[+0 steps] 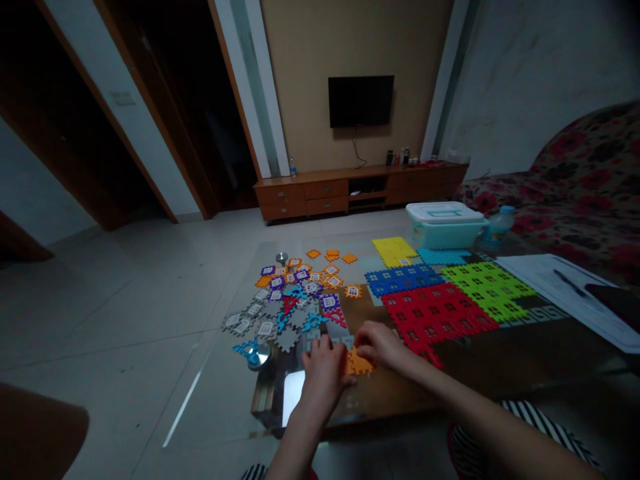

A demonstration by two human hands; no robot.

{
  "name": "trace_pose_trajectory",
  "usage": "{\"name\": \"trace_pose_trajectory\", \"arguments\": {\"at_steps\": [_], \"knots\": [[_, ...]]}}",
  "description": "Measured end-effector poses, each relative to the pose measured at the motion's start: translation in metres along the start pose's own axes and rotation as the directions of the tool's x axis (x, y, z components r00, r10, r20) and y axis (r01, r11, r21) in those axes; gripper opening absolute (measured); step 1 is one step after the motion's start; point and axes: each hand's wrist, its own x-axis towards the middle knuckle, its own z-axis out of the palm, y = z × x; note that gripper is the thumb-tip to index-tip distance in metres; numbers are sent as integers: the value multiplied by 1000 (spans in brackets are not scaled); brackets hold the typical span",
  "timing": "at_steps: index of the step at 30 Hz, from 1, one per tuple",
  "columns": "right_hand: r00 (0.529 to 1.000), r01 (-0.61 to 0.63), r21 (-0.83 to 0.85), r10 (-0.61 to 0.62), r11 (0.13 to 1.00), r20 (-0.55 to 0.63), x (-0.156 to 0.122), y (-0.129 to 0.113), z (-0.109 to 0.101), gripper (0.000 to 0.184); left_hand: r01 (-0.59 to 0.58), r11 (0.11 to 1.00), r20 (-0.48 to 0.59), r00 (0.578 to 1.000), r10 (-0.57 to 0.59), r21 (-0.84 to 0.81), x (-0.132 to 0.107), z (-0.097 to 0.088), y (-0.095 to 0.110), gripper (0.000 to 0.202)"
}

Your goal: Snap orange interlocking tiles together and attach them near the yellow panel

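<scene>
Okay, both hands are down at the near edge of the glass table [500, 373], and they meet on one orange tile [360, 365]. The left hand [323, 372] has its fingers closed on the tile's left side, thumb laid across the top. The right hand [381, 345] comes in from the other side, fingers curled tight over the far right corner. So the tile is pinched between the two hands, lying low and about flat on the glass. I can't make out from here whether it's one piece or two pressed together.

Just beyond the right knuckles starts the red sheet of joined tiles [440, 312], its ragged lower corner near that hand. Past the red lie a blue strip [403, 279], a green block [487, 287] and a yellow patch [395, 251], all locked into one mat. Beyond the left hand's fingertips, loose pieces [285, 300] are scattered about: grey, purple, orange, a few blue ones. A little round metal object [259, 355] sits just off the left hand's outer side. Well beyond the grip, at the mat's far end, stands a lidded plastic box [443, 225], and some papers [565, 293] lie off to the right.
</scene>
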Motion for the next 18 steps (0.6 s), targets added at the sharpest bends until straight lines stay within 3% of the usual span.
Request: {"name": "trace_pose_trajectory", "arguments": {"at_steps": [6, 9, 11, 14, 18], "knots": [[998, 31, -134, -37, 990, -46, -4, -8, 12, 11, 12, 999, -11, 1000, -12, 46, 0, 1, 12, 42], [998, 56, -109, -60, 992, -29, 15, 1, 6, 9, 42, 998, -17, 999, -41, 53, 3, 3, 14, 49], [996, 56, -93, -62, 994, -61, 44, 11, -10, 10, 56, 997, -3, 998, -56, 48, 6, 4, 14, 53], [966, -61, -187, 10, 980, -259, 107, 25, -41, 17, 65, 997, 12, 998, -66, 50, 9, 7, 13, 52], [942, -204, -206, 135, 957, -308, 190, 38, -65, 23, 63, 998, 39, 997, -64, 29, 14, 11, 11, 56]]}}
